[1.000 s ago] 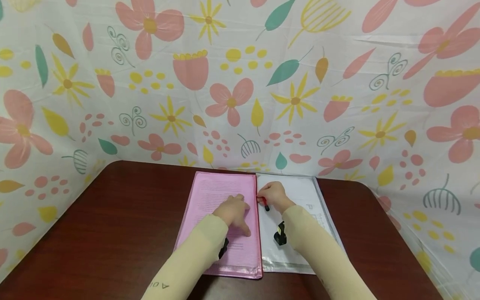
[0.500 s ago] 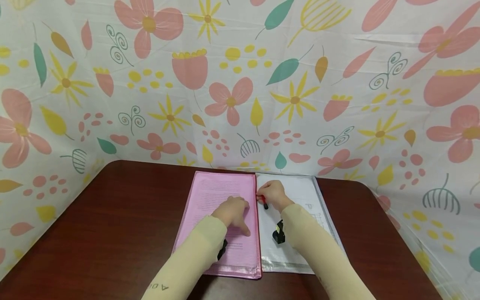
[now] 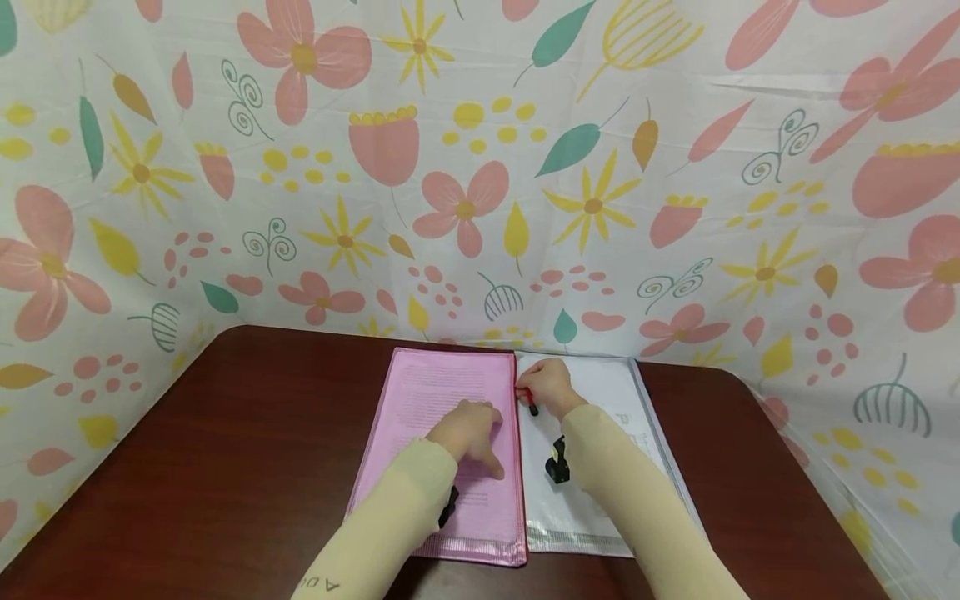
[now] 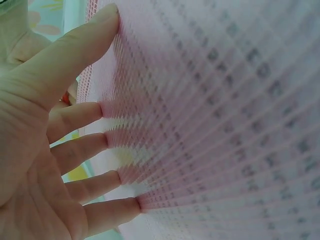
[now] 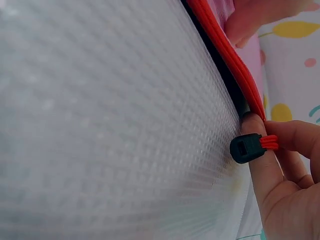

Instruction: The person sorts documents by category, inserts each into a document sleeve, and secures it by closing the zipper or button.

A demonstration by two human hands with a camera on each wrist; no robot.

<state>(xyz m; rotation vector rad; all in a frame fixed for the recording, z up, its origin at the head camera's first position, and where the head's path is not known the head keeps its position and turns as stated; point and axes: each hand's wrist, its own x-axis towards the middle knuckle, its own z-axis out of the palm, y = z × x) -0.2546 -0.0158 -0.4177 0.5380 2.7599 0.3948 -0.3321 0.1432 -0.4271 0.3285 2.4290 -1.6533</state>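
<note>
A pink mesh zip pouch (image 3: 420,392) with printed paper inside lies flat on the table. My left hand (image 3: 467,429) rests on it, fingers spread and fingertips pressing the mesh, as the left wrist view shows close up. Along the pouch's right edge runs a red zipper (image 5: 232,57). Near that edge's far end, my right hand (image 3: 546,385) pinches the zipper pull (image 5: 246,148), a black tab on a red cord. The slider itself is hidden by the fingers. Under the right hand lies a white mesh pouch (image 3: 543,508), also with printed paper.
Both pouches lie side by side on a dark brown table (image 3: 247,467), their long edges meeting. A flower-patterned cloth (image 3: 465,100) hangs behind and around the table. Black wrist cameras (image 3: 557,461) sit beneath the wrists, close over the pouches.
The left fingers have drawn back slightly toward me on the pink pouch. The right hand keeps its pinch at nearly the same spot, and the head view has shifted a little.
</note>
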